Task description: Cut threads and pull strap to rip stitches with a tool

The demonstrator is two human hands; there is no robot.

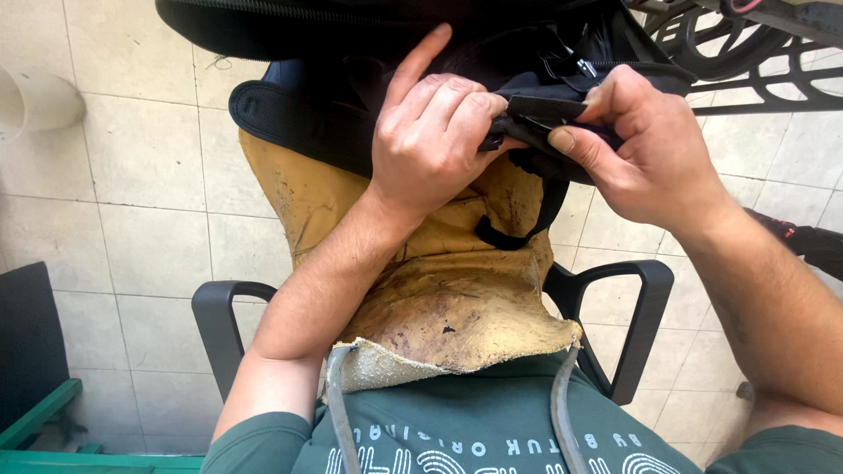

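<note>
A black backpack rests on my lap over a stained tan leather apron. My left hand pinches a black fabric flap of the backpack, index finger pointing up. From the other side my right hand grips the same flap, thumb pressed on it. Just above my right hand lies a zipper with a metal pull. A black strap loop hangs down below the hands.
I sit in a chair with black plastic armrests on a pale tiled floor. A black ornate metal frame stands at the upper right. A dark seat with green wood is at the lower left.
</note>
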